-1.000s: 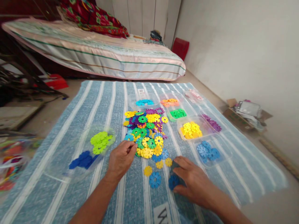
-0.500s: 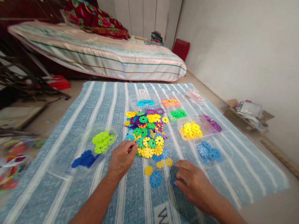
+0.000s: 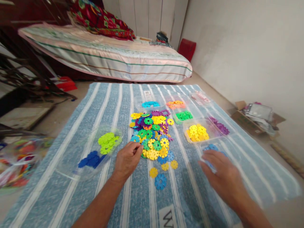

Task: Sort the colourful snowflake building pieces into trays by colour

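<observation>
The left hand's (image 3: 128, 158) grip is clenched, fingertips drawn together at the near left edge of a mixed pile of coloured, flower-shaped plastic discs (image 3: 151, 133); the right hand (image 3: 223, 174), blurred, is over a clear plastic box (image 3: 229, 148) with mid-blue notched discs (image 3: 210, 147), and I cannot tell whether its grip grasps one or is released. Between the hands, a loose blue notched disc (image 3: 160, 181) and small yellow discs (image 3: 153, 172) lie on the blue-and-white striped, cloth-covered surface (image 3: 140, 196)
</observation>
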